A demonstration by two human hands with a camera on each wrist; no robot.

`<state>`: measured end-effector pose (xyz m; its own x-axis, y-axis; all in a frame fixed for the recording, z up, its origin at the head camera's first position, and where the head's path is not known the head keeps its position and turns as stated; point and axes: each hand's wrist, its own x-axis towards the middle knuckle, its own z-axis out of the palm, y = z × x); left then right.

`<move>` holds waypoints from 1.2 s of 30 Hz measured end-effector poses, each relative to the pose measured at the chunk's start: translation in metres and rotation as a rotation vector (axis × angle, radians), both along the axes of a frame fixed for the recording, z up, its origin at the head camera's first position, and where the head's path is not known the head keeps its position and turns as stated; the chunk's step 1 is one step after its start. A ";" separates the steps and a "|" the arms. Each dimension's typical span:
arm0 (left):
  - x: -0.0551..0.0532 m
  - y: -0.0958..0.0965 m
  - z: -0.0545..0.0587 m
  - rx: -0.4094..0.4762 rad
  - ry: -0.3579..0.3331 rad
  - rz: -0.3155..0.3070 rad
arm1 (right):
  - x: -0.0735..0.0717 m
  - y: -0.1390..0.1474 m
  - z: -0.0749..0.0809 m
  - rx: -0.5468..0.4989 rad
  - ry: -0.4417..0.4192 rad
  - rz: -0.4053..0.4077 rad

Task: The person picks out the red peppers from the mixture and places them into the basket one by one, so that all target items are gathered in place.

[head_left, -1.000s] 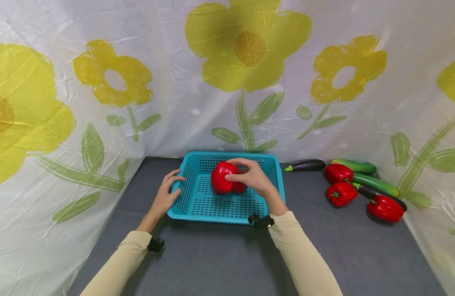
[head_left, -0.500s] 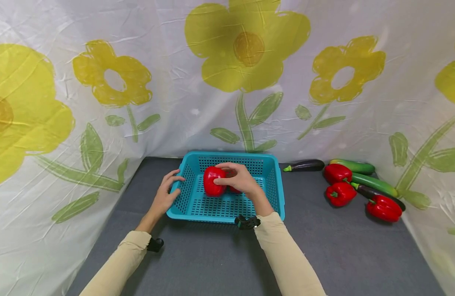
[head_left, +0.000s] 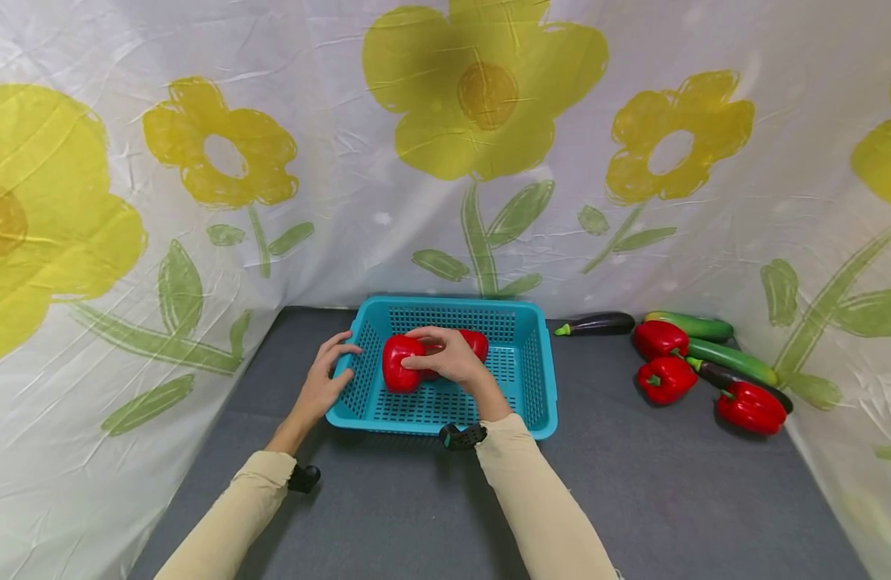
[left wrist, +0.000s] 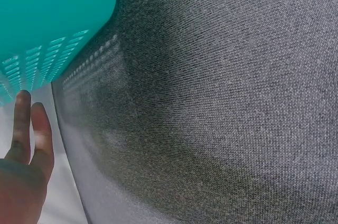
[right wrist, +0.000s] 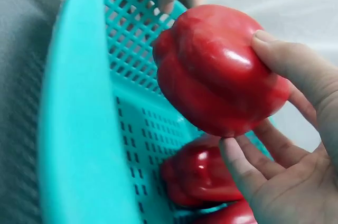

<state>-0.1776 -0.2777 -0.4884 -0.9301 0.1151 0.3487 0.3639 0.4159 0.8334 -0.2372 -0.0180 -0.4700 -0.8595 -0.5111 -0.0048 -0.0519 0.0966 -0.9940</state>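
Observation:
My right hand [head_left: 449, 358] grips a glossy red bell pepper [head_left: 402, 364] over the left part of a turquoise plastic basket [head_left: 521, 411]. In the right wrist view, thumb and fingers hold this bell pepper [right wrist: 216, 71] by one end, above the basket floor. Below it lies another red bell pepper [right wrist: 203, 174], and part of one more red pepper [right wrist: 232, 214] shows at the bottom edge. My left hand [head_left: 325, 377] holds the basket's left rim, index finger and thumb reaching over it. In the left wrist view, two fingers [left wrist: 22, 123] extend outside the basket wall [left wrist: 53, 12].
Right of the basket, an eggplant [head_left: 598, 324] lies near the back wall. Farther right are several red bell peppers [head_left: 666, 380], two zucchinis [head_left: 735, 361] and a second eggplant [head_left: 728, 375]. A flowered sheet [head_left: 344, 242] hangs behind the dark grey table [head_left: 387, 507].
My right hand has carried the bell pepper left and slightly toward me within the basket, uncovering another pepper behind it. The left hand stays on the rim.

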 end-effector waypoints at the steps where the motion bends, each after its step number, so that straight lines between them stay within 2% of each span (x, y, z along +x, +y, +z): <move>1: 0.000 0.000 0.000 0.001 0.003 -0.002 | 0.000 -0.002 -0.001 -0.001 -0.005 -0.002; 7: 0.000 0.001 0.001 -0.004 0.008 -0.001 | 0.002 -0.011 -0.009 0.011 -0.012 -0.006; 16: 0.001 0.002 0.004 -0.011 0.005 0.000 | 0.006 -0.020 -0.016 0.062 0.050 0.017; 21: 0.001 0.001 0.003 -0.013 0.001 -0.004 | 0.007 -0.028 -0.020 0.073 0.031 0.019; 24: -0.002 -0.002 -0.005 0.001 0.004 -0.007 | 0.007 -0.031 -0.023 0.081 0.027 0.021; 30: -0.014 -0.012 -0.029 -0.008 0.016 0.000 | 0.009 -0.039 -0.028 0.082 0.012 0.008; 36: -0.017 -0.016 -0.036 -0.019 0.030 0.000 | 0.011 -0.044 -0.034 0.099 -0.008 -0.009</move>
